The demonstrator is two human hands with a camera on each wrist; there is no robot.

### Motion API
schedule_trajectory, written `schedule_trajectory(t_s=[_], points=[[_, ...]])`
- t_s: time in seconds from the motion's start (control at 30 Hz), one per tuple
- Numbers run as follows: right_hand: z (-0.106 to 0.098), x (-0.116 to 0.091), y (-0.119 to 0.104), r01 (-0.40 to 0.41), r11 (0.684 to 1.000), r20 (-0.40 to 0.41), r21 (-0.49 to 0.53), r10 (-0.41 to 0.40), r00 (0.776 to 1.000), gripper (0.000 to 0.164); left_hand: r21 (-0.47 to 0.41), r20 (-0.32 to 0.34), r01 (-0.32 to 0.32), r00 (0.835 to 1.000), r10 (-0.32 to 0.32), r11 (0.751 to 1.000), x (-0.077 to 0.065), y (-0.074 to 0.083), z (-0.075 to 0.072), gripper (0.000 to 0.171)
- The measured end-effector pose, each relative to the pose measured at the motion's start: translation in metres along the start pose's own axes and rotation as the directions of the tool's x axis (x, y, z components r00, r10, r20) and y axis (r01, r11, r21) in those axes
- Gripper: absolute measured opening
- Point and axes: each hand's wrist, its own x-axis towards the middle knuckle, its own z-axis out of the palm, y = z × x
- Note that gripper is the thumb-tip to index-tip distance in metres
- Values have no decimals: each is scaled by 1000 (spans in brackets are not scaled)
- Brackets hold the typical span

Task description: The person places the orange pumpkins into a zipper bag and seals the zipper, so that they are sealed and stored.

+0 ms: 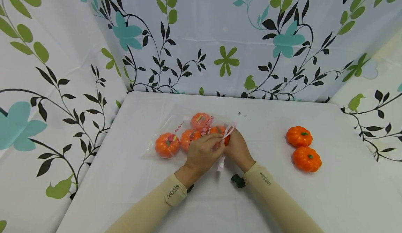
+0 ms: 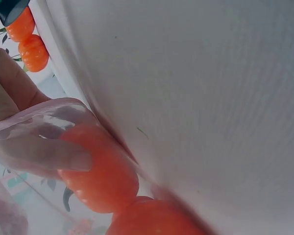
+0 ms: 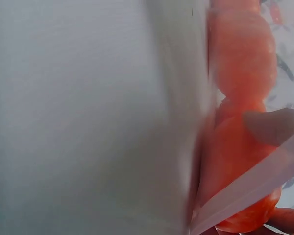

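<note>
A clear zip bag (image 1: 179, 125) with red print and a pinkish zip edge lies on the table, with several small orange pumpkins (image 1: 167, 145) inside. My left hand (image 1: 202, 154) pinches the bag's edge near its mouth. At that mouth my right hand (image 1: 239, 151) holds another pumpkin (image 3: 235, 166), partly behind the zip strip in the right wrist view. A digit lies against that pumpkin (image 2: 105, 176) through the film in the left wrist view. My right fingertips are mostly hidden behind the bag edge and left hand in the head view.
To the right, two loose pumpkins, a rear one (image 1: 299, 136) and a front one (image 1: 306, 159), touch each other on the white table (image 1: 270, 198). A leaf-patterned cloth (image 1: 194, 34) hangs behind and beside the table. A dark wrist camera (image 1: 238, 181) sits beneath my right wrist.
</note>
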Motion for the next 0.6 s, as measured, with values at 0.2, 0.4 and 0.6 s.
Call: schedule_trajectory(t_s=[0.2,0.4,0.6], points=[[3,4,-1,34,999,20,35,-34,999,60,5,12,-7,1000,7,1000,0,-1,0,6],[1,1,1,-9,995,77,104,1,997,72,-1,10,-10,1000,10,1000,0,-2,-1,6],[-9,-11,5,-14,997,52,80,10,999,61,-2,15,-2,1000,2,1000,2,-2,-3,8]])
